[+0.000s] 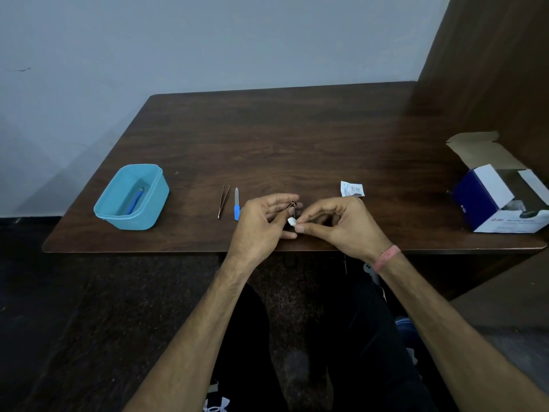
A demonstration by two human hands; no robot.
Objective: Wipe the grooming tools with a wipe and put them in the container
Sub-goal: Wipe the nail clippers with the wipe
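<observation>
Two bare forearms reach up from the bottom of the view, over dark-trousered legs and a dark floor, to the near edge of a dark wooden table (297,138). The right wrist wears a pink band (386,257).

The left hand (261,224) is curled around a small metal tool (292,204), most likely a nail clipper, though it is too small to be sure. Its tip sticks up between the fingers, just above the table's front edge. The right hand (338,226) has thumb and fingertips pressed together on a small white wipe (291,222), which sits against the lower part of the tool. The two hands touch around it.

Just left of the left hand a nail file (236,204) with a blue handle lies flat, pointing away from the person. Beside it, slightly further left, lie thin metal tweezers (223,201), roughly parallel to the file and not touching it.

Well to the left stands a light blue plastic container (132,197), open at the top, with one blue-handled tool (135,200) lying inside on its floor.

Behind the right hand a torn white wrapper (351,189) lies on the wood. At the table's right end sits an opened blue and white cardboard box (502,194), its flaps raised, next to a brown wooden panel
</observation>
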